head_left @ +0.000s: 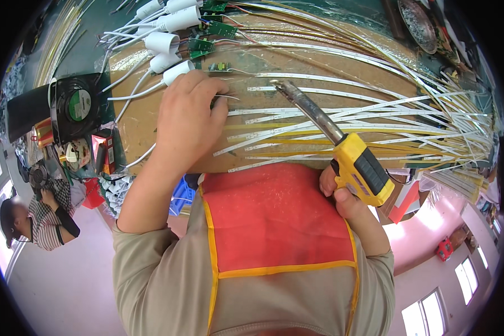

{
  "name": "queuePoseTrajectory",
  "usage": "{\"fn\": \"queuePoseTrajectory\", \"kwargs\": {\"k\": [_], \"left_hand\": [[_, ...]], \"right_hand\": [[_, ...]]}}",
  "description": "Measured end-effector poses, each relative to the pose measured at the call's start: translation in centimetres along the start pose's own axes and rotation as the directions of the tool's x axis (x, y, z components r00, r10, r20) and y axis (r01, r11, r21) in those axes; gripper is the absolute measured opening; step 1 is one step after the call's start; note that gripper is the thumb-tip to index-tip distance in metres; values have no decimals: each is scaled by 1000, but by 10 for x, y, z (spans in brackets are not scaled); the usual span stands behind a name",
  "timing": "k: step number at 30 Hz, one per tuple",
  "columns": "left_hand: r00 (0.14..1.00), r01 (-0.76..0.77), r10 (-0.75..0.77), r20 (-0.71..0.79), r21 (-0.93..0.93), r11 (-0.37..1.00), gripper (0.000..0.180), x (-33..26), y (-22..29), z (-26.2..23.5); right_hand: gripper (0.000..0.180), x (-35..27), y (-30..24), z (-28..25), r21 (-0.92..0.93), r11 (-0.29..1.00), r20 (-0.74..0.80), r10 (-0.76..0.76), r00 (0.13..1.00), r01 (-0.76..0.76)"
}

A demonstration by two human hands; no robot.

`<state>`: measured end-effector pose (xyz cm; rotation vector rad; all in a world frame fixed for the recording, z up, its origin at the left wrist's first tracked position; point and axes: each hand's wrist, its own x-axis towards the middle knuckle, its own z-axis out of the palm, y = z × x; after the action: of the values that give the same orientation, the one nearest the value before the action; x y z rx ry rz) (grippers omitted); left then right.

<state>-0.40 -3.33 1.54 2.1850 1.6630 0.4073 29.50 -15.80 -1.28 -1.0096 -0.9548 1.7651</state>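
While the left hand (pixel 189 120) lies palm down on the brown desk (pixel 319 61), its fingers (pixel 204 84) are curled closed over a thin white wire (pixel 228 97) that pokes out just beyond the fingertips. Just above those fingers sits a small green circuit board (pixel 219 67), with a white plastic socket (pixel 178 71) touching the knuckles (more sockets and boards lie farther up). The right hand (pixel 341 193) has its fingers wrapped shut around the yellow-and-black handle of a soldering iron (pixel 341 147); the metal tip (pixel 278 85) points up and toward the left fingers, near the wire but apart from it. White LED strips (pixel 375 112) fan out across the desk under and beyond the iron. A black fan (pixel 75 106) stands well to the outer side of the left hand.
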Motion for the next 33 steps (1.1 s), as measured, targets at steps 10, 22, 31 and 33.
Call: {"fn": "queuePoseTrajectory", "kwargs": {"k": [10, 22, 31, 33], "left_hand": [[984, -164, 163, -65, -6, 986, 8, -2, 2, 7], [955, -280, 273, -119, -46, 959, 12, 6, -3, 13], [957, -275, 270, -102, -39, 961, 13, 7, -3, 13], [959, -274, 269, -91, -40, 961, 13, 7, -3, 12]], "right_hand": [[48, 0, 4, 1, -186, 974, 7, 132, 991, -128], [42, 3, 1, 4, -261, 954, -4, 154, 988, -149], [47, 6, -2, 6, -295, 939, -38, 175, 984, -179], [48, 6, -3, 6, -292, 938, -44, 182, 982, -186]]}}
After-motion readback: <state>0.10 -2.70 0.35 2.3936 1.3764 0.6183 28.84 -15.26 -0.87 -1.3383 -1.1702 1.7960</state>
